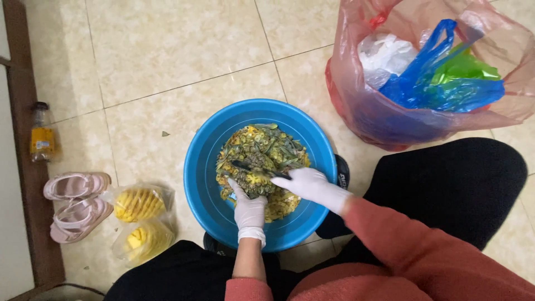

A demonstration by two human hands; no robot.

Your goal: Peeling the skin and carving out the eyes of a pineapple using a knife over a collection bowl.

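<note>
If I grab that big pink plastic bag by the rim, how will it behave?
The pink plastic bag will probably go floppy, since its thin film already sags in folds. It is likely light for its size, as it seems stuffed with crumpled blue bags. It may slump sideways.

A pink translucent plastic bag [356,106] stands open on the cream tiled floor [167,50] at upper right, stuffed with a blue bag [423,83], a green bag [465,66] and crumpled white plastic [384,53]. At left, a pair of pale pink sandals [77,203] lies side by side beside a dark wooden frame [25,139]. Just beside the sandals, two clear bags each hold a peeled yellow pineapple [138,203], one bag touching the other. Farther up along the frame, a small bottle [42,134] of amber liquid stands alone.
</note>
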